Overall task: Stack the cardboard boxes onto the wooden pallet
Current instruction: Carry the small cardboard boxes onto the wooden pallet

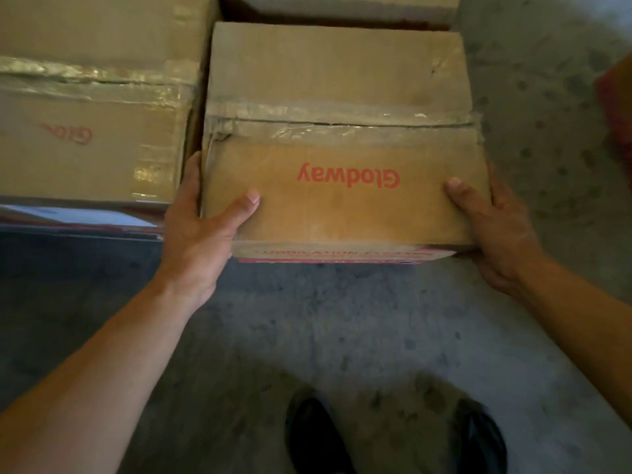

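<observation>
A brown cardboard box [338,107] with clear tape across its top seam and red "Glodway" lettering fills the middle of the head view. My left hand [201,227] grips its near left corner, thumb on top and fingers down the side. On the near right corner my right hand [496,227] holds it the same way. A second taped box [89,131] of the same kind sits close to its left, with a narrow dark gap between them. The wooden pallet is hidden under the boxes.
Another box [345,8] lies behind the held one at the top edge. Speckled grey concrete floor [342,336] spreads below and to the right. My two dark shoes [314,436] stand near the bottom. A red object [619,107] shows at the right edge.
</observation>
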The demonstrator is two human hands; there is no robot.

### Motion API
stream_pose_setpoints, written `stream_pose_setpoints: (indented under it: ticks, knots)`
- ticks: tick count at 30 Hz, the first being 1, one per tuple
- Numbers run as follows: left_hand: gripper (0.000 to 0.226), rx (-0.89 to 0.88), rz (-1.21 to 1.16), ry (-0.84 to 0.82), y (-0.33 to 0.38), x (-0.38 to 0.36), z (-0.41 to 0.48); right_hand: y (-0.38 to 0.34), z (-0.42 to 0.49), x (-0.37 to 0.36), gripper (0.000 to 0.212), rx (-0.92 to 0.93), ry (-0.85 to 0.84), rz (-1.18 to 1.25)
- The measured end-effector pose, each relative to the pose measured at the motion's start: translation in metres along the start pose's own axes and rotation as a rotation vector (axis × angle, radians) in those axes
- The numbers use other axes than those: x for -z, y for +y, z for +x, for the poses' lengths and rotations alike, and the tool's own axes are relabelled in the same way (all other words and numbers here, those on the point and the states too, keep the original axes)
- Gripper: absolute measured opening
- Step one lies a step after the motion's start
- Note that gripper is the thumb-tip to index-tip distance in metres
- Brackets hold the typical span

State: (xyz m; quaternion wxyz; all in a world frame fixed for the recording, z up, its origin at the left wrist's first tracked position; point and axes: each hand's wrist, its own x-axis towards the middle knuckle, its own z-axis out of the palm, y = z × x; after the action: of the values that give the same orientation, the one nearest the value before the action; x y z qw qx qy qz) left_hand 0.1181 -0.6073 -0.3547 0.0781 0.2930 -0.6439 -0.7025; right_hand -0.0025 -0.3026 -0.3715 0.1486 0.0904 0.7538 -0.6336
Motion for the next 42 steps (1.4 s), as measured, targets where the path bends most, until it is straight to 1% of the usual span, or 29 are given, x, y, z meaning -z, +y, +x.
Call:
stream_pose_setpoints:
  ticks: [3, 5, 6, 8, 10, 11, 13, 15, 16, 18, 19, 20, 24, 29, 32, 35, 37, 39, 40, 41, 42]
  knots:
    - [0.069, -0.029, 0.018, 0.017, -0.008, 0.001, 0.01, 0.004, 0.004, -0.007, 0.05, 0.021, 0.076, -0.035]
    - [0.066, -0.05, 0.013, 0.089, -0.014, -0.003, 0.011, 0.004, 0.007, -0.01, 0.05, 0.039, 0.119, -0.076]
    - [0.065, -0.055, 0.01, 0.163, -0.015, -0.008, 0.009, 0.004, 0.009, -0.011, 0.052, 0.043, 0.134, -0.098]
    - [0.069, -0.042, 0.047, 0.392, -0.015, -0.026, 0.003, 0.004, 0.009, -0.012, 0.053, 0.051, 0.172, -0.136]
    - [0.073, 0.018, 0.01, 0.626, -0.015, -0.045, -0.002, 0.005, 0.008, -0.013, 0.051, 0.063, 0.206, -0.163]
    - [0.074, 0.066, -0.06, 0.72, -0.013, -0.052, -0.003, 0.004, 0.007, -0.013, 0.05, 0.062, 0.215, -0.169]
    - [0.079, 0.206, -0.255, 0.835, -0.005, -0.06, 0.0, 0.005, 0.008, -0.012, 0.048, 0.048, 0.222, -0.177]
    - [0.085, 0.355, -0.384, 0.879, 0.001, -0.06, 0.007, 0.004, 0.011, -0.013, 0.05, 0.039, 0.227, -0.194]
    - [0.083, 0.425, -0.423, 0.862, 0.004, -0.058, 0.012, 0.004, 0.012, -0.015, 0.051, 0.038, 0.226, -0.203]
    - [0.063, 0.487, -0.487, 0.776, 0.007, -0.054, 0.023, 0.002, 0.017, -0.02, 0.053, 0.042, 0.238, -0.221]
    - [0.057, 0.501, -0.482, 0.733, 0.01, -0.053, 0.028, 0.001, 0.019, -0.023, 0.053, 0.042, 0.248, -0.229]
    - [0.057, 0.512, -0.46, 0.699, 0.014, -0.051, 0.032, 0.0, 0.021, -0.026, 0.053, 0.039, 0.259, -0.231]
    - [0.073, 0.564, -0.34, 0.624, 0.019, -0.046, 0.035, -0.002, 0.025, -0.03, 0.049, 0.011, 0.263, -0.189]
    - [0.083, 0.569, -0.267, 0.574, 0.019, -0.045, 0.032, -0.007, 0.021, -0.027, 0.041, 0.018, 0.164, -0.154]
    - [0.084, 0.547, -0.223, 0.59, 0.021, -0.051, 0.028, -0.013, 0.019, -0.024, 0.043, 0.03, 0.105, -0.182]
    - [0.073, 0.547, -0.193, 0.602, 0.024, -0.063, 0.021, -0.016, 0.019, -0.018, 0.048, 0.035, 0.07, -0.272]
    - [0.061, 0.576, -0.167, 0.56, 0.021, -0.085, 0.004, -0.014, 0.018, -0.011, 0.059, 0.013, 0.074, -0.356]
    - [0.039, 0.606, -0.078, 0.463, 0.013, -0.114, -0.027, -0.012, 0.011, 0.004, 0.066, -0.025, 0.119, -0.376]
    - [0.028, 0.604, 0.003, 0.396, 0.01, -0.132, -0.048, -0.01, 0.005, 0.016, 0.066, -0.034, 0.144, -0.373]
    - [0.023, 0.566, 0.106, 0.31, 0.007, -0.15, -0.068, -0.006, -0.003, 0.031, 0.065, -0.038, 0.164, -0.386]
    - [0.024, 0.49, 0.207, 0.226, 0.006, -0.168, -0.085, -0.003, -0.01, 0.049, 0.064, -0.044, 0.178, -0.417]
